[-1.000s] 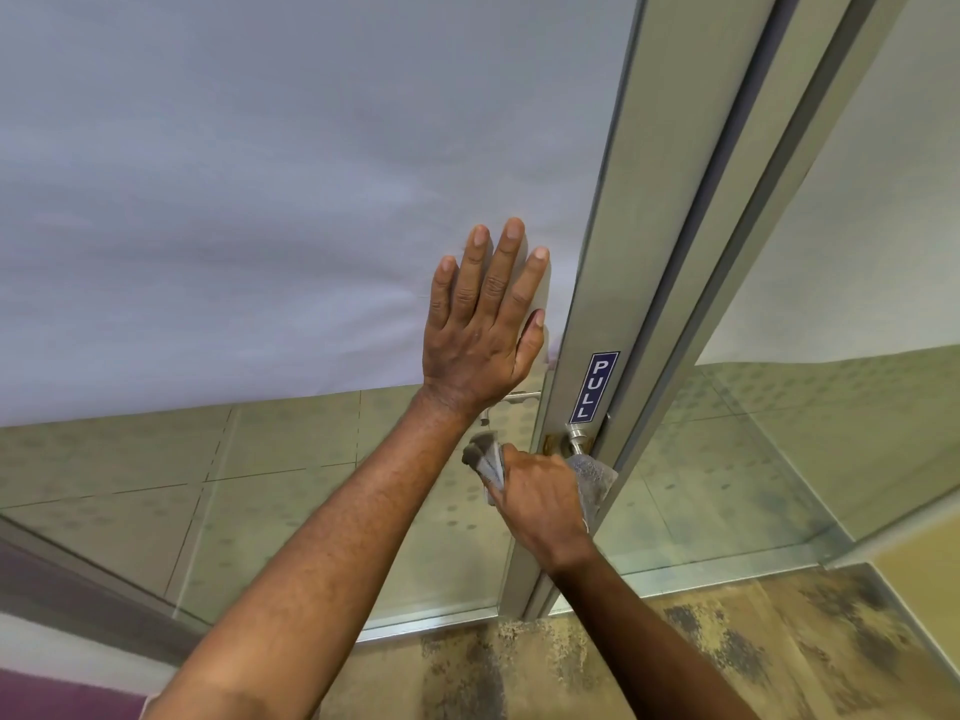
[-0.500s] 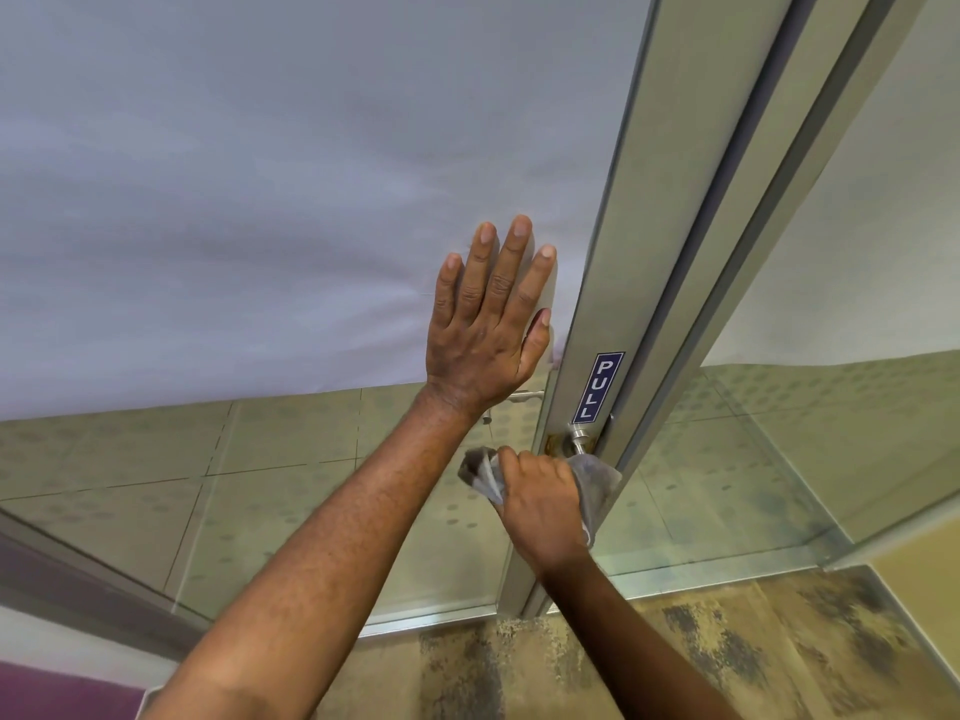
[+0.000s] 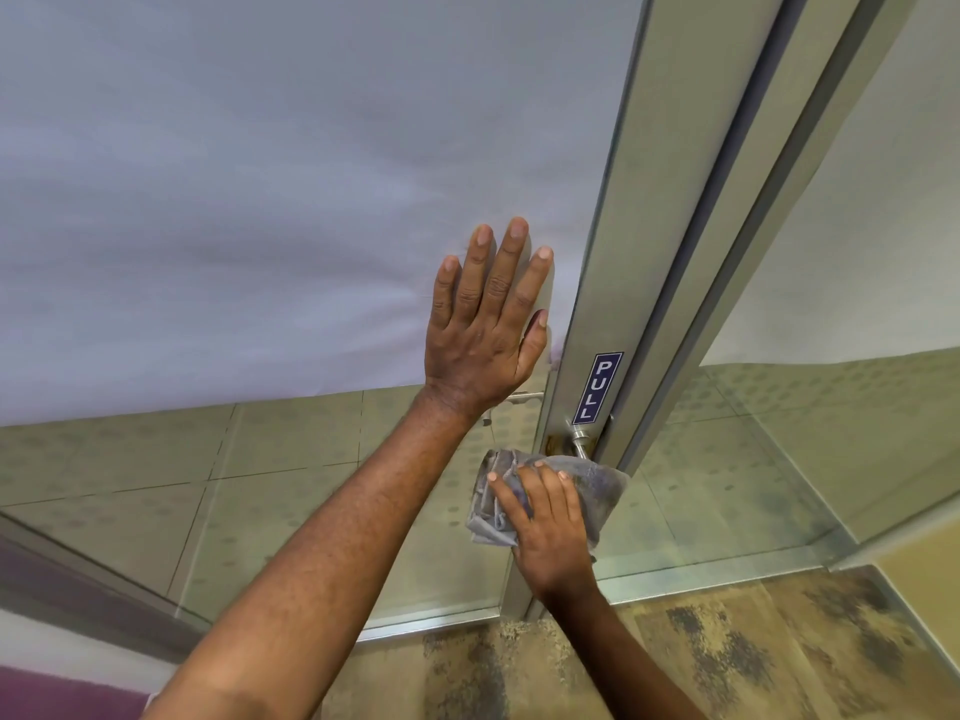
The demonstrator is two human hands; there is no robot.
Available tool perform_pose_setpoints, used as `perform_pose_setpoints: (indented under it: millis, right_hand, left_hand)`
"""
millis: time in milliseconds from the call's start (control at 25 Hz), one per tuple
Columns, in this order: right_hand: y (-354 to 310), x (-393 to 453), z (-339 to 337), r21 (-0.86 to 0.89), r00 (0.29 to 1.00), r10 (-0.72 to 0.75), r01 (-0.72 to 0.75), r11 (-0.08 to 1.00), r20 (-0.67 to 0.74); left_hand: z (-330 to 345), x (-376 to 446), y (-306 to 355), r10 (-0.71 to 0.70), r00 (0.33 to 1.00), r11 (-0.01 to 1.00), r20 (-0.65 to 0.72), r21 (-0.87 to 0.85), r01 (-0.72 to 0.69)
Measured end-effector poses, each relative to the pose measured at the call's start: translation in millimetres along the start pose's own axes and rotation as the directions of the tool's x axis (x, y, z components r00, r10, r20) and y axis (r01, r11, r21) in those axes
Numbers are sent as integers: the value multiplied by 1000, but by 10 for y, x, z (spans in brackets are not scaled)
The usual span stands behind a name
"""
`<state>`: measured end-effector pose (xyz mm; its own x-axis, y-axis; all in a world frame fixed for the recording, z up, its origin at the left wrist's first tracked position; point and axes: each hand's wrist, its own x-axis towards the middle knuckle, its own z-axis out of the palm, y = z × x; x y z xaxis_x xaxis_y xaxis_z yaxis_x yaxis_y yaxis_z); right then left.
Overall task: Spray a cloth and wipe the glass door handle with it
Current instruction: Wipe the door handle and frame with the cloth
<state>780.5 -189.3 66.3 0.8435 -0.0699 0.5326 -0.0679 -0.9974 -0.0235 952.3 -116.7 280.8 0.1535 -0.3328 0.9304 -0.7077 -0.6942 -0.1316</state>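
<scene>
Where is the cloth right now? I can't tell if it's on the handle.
Lower centre-right of the head view: the cloth sits under the right hand, over the handle below the PULL sign.

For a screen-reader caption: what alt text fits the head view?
A right hand presses a grey cloth over the door handle while the left hand lies flat on the frosted glass door, beside a PULL sign.

A crumpled grey cloth (image 3: pixel 597 485) with faint darker mottling. A dark blue rectangular sign (image 3: pixel 596 388) with white "PULL" lettering on the silver-grey metal door frame (image 3: pixel 649 252). The frosted glass door panel (image 3: pixel 260 174) is pale lilac-grey. The beige floor (image 3: pixel 779 657) carries dark blotchy speckles.
</scene>
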Motion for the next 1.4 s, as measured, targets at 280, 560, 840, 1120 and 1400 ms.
perform_pose_setpoints:
  millis: [280,560,840,1120,1400]
  right_hand:
    - [81,-30,-79,270,956,287,-260,927,-66]
    - [-244,286,-274,900,550,816,-427,92,178]
    - [168,563,-482,578,139,562,-148,-802,815]
    - [186,584,-474,396,212,382,-27,-918,900]
    - [137,504,-561,504,111,492,-164,-848,864]
  left_hand:
    - [1,-5,4,6,1000,1000,-2,9,-6]
    - [16,-11,-1,-10,1000,1000,-13,-5,10]
    - [18,-20,21,0,1000,1000,-16,-12,0]
    - [29,-25,18,-9,1000,1000,-17,-1,9]
    - [39,-24,15,-12,1000,1000,-28,0,12]
